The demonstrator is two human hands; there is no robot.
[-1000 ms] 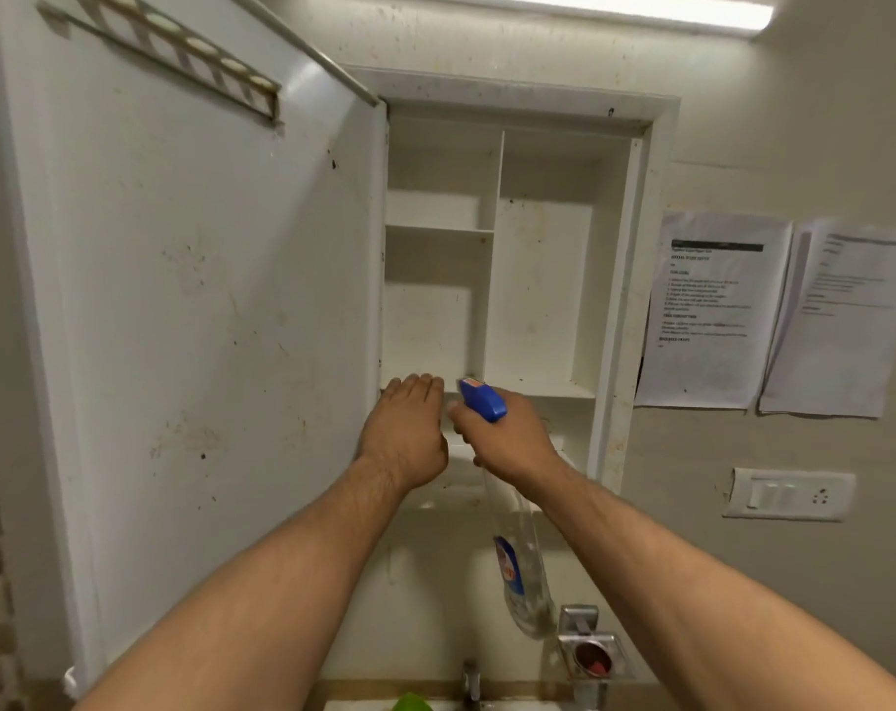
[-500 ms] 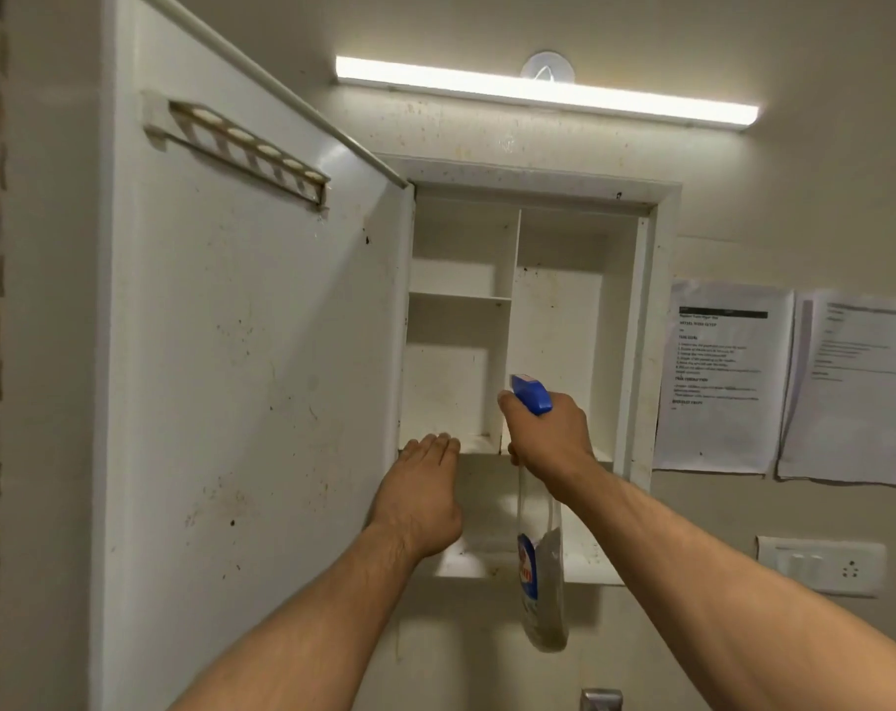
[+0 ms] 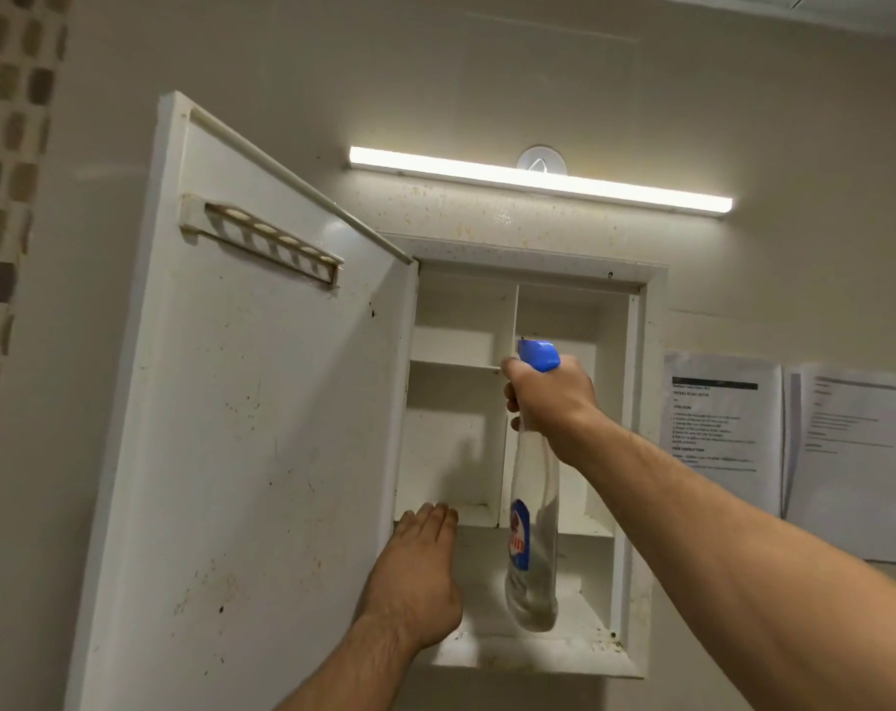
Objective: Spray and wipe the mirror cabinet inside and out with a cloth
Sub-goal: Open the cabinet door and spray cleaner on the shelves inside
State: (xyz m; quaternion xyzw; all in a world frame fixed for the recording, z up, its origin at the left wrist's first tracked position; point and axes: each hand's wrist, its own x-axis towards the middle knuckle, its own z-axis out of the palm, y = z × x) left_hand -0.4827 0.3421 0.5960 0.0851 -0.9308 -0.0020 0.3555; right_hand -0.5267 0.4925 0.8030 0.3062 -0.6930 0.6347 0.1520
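The mirror cabinet (image 3: 538,261) hangs open on a beige wall, and its door (image 3: 261,454) is swung out to the left, showing a stained white inner face. A slotted holder rack (image 3: 266,243) is fixed near the top of the door. Inside, an upright divider and a short shelf (image 3: 456,364) split the white interior into compartments.

The right hand (image 3: 551,397) is raised in front of the interior. Its grip is clamped round the neck of a clear spray bottle (image 3: 533,531), just under the blue trigger head (image 3: 538,354). The bottle hangs down in front of the divider, its label facing left.

The left hand (image 3: 415,582) holds nothing. Its fingers are straight and together, with the fingertips at the front edge of the lower left compartment, just beside the door's hinge side.

A lit tube light (image 3: 538,179) runs above the cabinet. Two printed sheets (image 3: 717,428) are stuck on the wall to the right, and mosaic tiles (image 3: 4,197) line the far left.
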